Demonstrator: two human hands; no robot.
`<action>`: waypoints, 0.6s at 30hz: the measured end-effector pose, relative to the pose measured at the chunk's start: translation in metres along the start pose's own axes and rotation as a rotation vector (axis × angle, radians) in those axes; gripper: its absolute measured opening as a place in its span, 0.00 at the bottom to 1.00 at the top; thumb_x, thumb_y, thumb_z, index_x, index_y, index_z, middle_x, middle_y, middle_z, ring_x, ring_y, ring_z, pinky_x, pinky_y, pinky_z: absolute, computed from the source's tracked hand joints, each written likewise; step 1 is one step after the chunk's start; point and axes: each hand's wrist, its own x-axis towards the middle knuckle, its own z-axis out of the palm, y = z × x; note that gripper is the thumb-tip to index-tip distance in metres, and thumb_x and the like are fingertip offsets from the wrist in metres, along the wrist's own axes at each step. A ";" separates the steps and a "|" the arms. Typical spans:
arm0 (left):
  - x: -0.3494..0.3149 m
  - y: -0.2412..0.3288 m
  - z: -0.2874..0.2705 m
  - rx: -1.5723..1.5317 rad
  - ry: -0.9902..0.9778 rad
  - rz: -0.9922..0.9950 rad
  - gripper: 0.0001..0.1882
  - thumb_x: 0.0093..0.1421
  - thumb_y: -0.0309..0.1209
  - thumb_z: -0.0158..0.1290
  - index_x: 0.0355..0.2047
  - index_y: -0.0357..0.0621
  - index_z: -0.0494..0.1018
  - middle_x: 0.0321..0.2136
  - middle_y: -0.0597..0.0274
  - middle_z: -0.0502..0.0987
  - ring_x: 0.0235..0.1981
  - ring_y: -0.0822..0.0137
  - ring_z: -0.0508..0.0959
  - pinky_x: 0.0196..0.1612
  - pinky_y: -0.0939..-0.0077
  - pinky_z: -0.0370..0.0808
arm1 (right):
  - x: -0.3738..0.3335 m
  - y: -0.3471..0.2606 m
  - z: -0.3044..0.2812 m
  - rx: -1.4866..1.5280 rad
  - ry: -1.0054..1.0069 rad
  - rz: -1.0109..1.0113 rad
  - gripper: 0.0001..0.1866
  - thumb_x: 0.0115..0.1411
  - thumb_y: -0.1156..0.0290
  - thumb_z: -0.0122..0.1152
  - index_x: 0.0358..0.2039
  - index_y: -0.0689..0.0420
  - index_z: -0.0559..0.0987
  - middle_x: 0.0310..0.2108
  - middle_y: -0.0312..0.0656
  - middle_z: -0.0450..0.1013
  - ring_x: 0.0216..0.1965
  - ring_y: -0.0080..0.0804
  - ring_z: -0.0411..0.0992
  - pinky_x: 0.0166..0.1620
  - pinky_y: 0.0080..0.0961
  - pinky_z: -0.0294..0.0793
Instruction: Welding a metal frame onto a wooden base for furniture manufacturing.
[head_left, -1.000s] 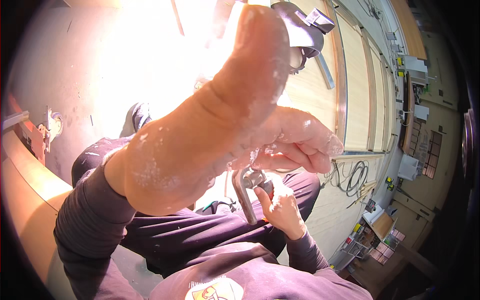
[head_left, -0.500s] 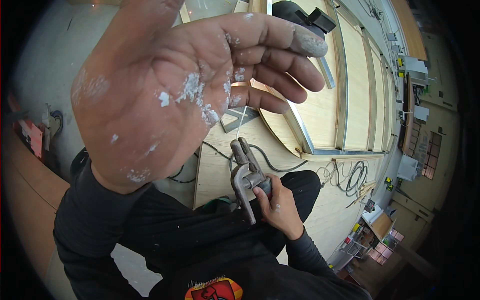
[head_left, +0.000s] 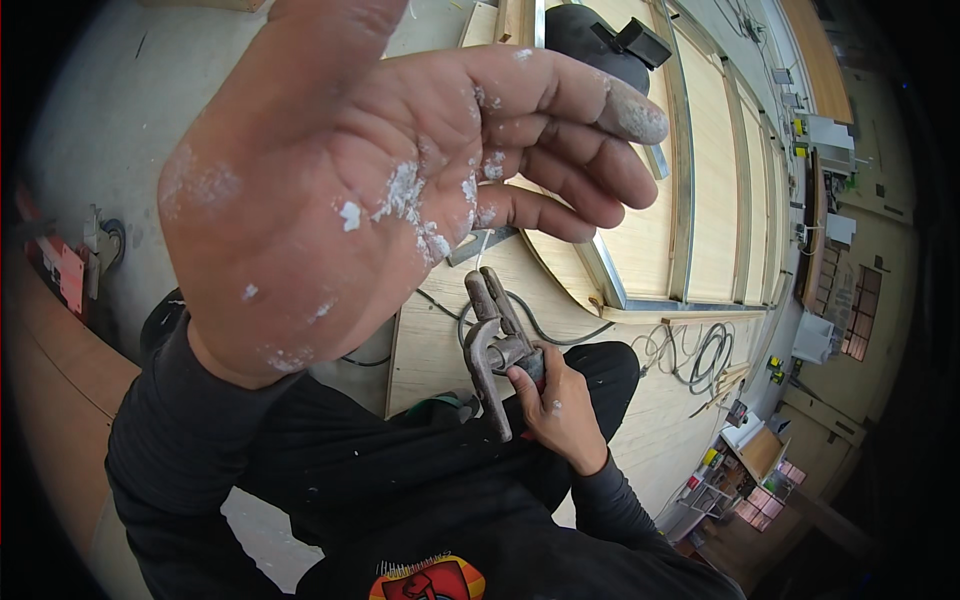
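Metal clamp (head_left: 495, 350) sits gripped in our right hand (head_left: 552, 405) above our lap. Farther up, our left hand (head_left: 400, 170) spreads open and empty, paint-flecked; half a second ago it looked much the same, now slightly nearer.

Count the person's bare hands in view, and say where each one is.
2. The paint-flecked left hand is raised open close to the camera, holding nothing. The right hand is low over the lap, gripping a grey metal clamp tool.
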 end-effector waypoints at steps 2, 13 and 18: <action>0.000 -0.001 0.001 0.006 0.000 0.002 0.54 0.61 0.70 0.17 0.52 0.26 0.69 0.42 0.46 0.76 0.45 0.60 0.75 0.53 0.70 0.69 | 0.000 0.000 0.000 -0.004 0.006 -0.005 0.19 0.61 0.67 0.61 0.45 0.68 0.71 0.18 0.55 0.71 0.22 0.56 0.73 0.26 0.40 0.70; 0.008 -0.023 -0.022 -0.142 -0.290 0.034 0.59 0.59 0.71 0.08 0.56 0.23 0.64 0.46 0.40 0.74 0.49 0.55 0.75 0.57 0.62 0.68 | 0.002 0.001 0.002 0.020 0.013 -0.004 0.19 0.61 0.66 0.61 0.44 0.68 0.70 0.18 0.55 0.71 0.22 0.57 0.73 0.26 0.41 0.70; -0.005 -0.022 0.005 -0.059 -0.270 -0.085 0.60 0.59 0.71 0.07 0.54 0.26 0.68 0.44 0.42 0.75 0.50 0.55 0.75 0.59 0.60 0.67 | 0.001 0.006 0.003 0.007 0.020 -0.005 0.18 0.62 0.66 0.60 0.45 0.66 0.70 0.20 0.55 0.71 0.23 0.54 0.73 0.27 0.40 0.69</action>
